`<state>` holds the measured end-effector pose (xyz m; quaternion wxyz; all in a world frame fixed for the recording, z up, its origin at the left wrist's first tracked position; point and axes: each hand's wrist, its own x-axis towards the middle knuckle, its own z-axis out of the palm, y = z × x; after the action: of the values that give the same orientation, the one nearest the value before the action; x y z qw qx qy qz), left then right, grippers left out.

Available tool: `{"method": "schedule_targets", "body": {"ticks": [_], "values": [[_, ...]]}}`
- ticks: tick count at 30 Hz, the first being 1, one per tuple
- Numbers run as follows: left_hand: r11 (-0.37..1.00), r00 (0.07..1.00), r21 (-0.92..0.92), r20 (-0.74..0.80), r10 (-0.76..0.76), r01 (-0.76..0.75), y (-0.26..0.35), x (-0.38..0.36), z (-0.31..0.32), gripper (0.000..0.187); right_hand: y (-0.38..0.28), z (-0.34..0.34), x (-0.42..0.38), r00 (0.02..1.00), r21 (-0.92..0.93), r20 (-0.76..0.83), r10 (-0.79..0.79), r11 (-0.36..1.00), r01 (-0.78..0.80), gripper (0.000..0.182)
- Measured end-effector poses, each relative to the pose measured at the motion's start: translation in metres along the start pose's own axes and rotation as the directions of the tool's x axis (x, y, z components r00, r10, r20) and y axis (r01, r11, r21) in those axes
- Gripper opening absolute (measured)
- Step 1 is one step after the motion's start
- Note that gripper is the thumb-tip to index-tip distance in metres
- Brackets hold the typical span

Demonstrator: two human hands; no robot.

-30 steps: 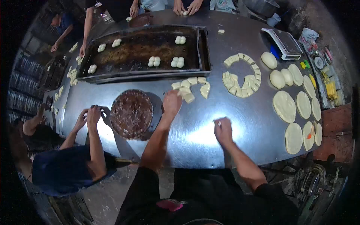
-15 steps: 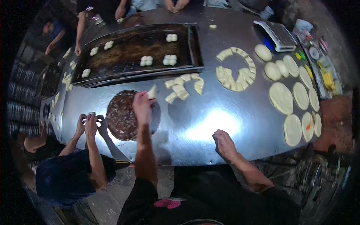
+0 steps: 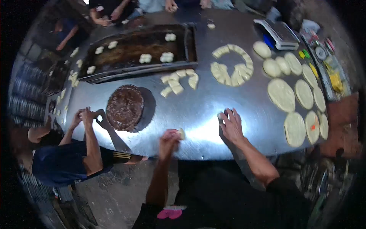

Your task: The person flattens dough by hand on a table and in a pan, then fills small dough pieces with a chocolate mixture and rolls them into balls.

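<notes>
My left hand (image 3: 168, 142), a little blurred, is closed on a small dough piece (image 3: 182, 134) near the table's front edge. Fingers apart and nothing in it, my right hand (image 3: 231, 124) hovers over or touches the metal table (image 3: 206, 110). Beyond my hands lie cut dough pieces (image 3: 175, 86) and a broken ring of cut dough (image 3: 248, 65). A round brown mass (image 3: 125, 108) sits left of my left hand.
A dark tray (image 3: 126, 72) with small dough clusters lies at the back left. Flattened dough discs (image 3: 281, 95) and a scale (image 3: 280, 34) are on the right. A co-worker in dark clothes (image 3: 61, 164) works at the left; others stand across the table.
My left hand has come back from above the brown mass toward the front edge, still holding dough. My right hand has spread its fingers and moved slightly forward. The view has shifted a little.
</notes>
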<state>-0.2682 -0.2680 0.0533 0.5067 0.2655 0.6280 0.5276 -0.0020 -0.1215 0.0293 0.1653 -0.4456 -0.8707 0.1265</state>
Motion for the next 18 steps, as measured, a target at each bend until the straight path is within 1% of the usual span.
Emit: {"method": "schedule_targets", "body": {"ticks": [1, 2, 3, 4, 5, 6, 7, 8, 10, 11, 12, 14, 15, 16, 17, 18], "values": [[0.997, 1.0, -0.077, 0.001, 0.006, -0.006, 0.01, -0.003, 0.018, 0.03, -0.008, -0.006, 0.012, 0.998, 0.052, -0.055, -0.016, 0.998, 0.019, 0.046], [0.981, 0.999, -0.188, 0.012, 0.046, -0.043, 0.013, -0.007, 0.033, 0.034, -0.017, -0.011, 0.016, 0.996, 0.108, -0.091, -0.017, 0.994, 0.027, 0.043], [0.985, 0.998, -0.162, 0.001, 0.065, -0.064, 0.011, -0.006, 0.045, 0.034, -0.034, -0.019, 0.024, 0.998, 0.393, 0.022, 0.06, 0.917, -0.064, 0.039], [0.987, 0.996, -0.137, 0.0, 0.085, -0.084, 0.009, -0.002, 0.055, 0.034, -0.049, -0.026, 0.031, 0.995, 0.619, 0.094, 0.031, 0.781, -0.083, 0.039], [0.986, 0.995, -0.138, -0.005, 0.096, -0.096, 0.008, 0.0, 0.064, 0.034, -0.065, -0.039, 0.034, 0.954, 0.743, 0.299, 0.027, 0.621, -0.251, 0.039], [0.988, 0.993, -0.105, -0.036, 0.112, -0.115, 0.01, 0.002, 0.07, 0.031, -0.079, -0.046, 0.037, 0.874, 0.791, 0.486, -0.024, 0.436, -0.428, 0.039], [0.989, 0.99, -0.073, -0.067, 0.127, -0.132, 0.013, 0.003, 0.072, 0.028, -0.083, -0.036, 0.035, 0.915, 0.801, 0.396, -0.083, 0.519, -0.299, 0.035], [0.988, 0.988, -0.074, -0.076, 0.132, -0.137, 0.016, 0.002, 0.071, 0.028, -0.083, -0.033, 0.037, 0.914, 0.802, 0.395, -0.093, 0.52, -0.294, 0.035], [0.987, 0.994, -0.118, -0.007, 0.106, -0.106, 0.034, -0.003, 0.066, 0.027, -0.088, -0.033, 0.042, 0.912, 0.804, 0.41, -0.031, 0.484, -0.345, 0.03], [0.979, 0.994, -0.176, 0.026, 0.106, -0.099, 0.036, -0.004, 0.059, 0.023, -0.09, -0.036, 0.044, 0.922, 0.804, 0.387, -0.014, 0.494, -0.33, 0.02], [0.979, 0.995, -0.179, 0.011, 0.1, -0.097, 0.036, -0.002, 0.056, 0.023, -0.093, -0.033, 0.047, 0.917, 0.803, 0.397, -0.026, 0.494, -0.334, 0.02], [0.976, 0.977, -0.059, 0.009, 0.211, -0.21, 0.035, -0.001, 0.041, 0.02, -0.106, -0.02, 0.048, 0.911, 0.857, 0.411, 0.024, 0.33, -0.396, 0.014], [0.985, 0.992, -0.116, -0.02, 0.128, -0.129, 0.05, -0.002, 0.033, 0.016, -0.116, -0.031, 0.052, 0.88, 0.86, 0.475, 0.019, 0.203, -0.469, 0.012], [0.985, 0.991, -0.118, -0.039, 0.124, -0.128, 0.054, 0.0, 0.024, 0.016, -0.117, -0.029, 0.056, 0.841, 0.839, 0.54, -0.041, 0.103, -0.534, 0.016], [0.938, 0.988, -0.31, -0.048, 0.146, -0.154, 0.056, 0.0, 0.017, 0.016, -0.121, -0.029, 0.059, 0.81, 0.813, 0.581, -0.084, -0.001, -0.583, 0.016], [0.853, 0.982, -0.49, -0.061, 0.176, -0.183, 0.058, 0.001, 0.009, 0.016, -0.126, -0.028, 0.065, 0.779, 0.775, 0.613, -0.131, -0.097, -0.625, 0.016]]}}
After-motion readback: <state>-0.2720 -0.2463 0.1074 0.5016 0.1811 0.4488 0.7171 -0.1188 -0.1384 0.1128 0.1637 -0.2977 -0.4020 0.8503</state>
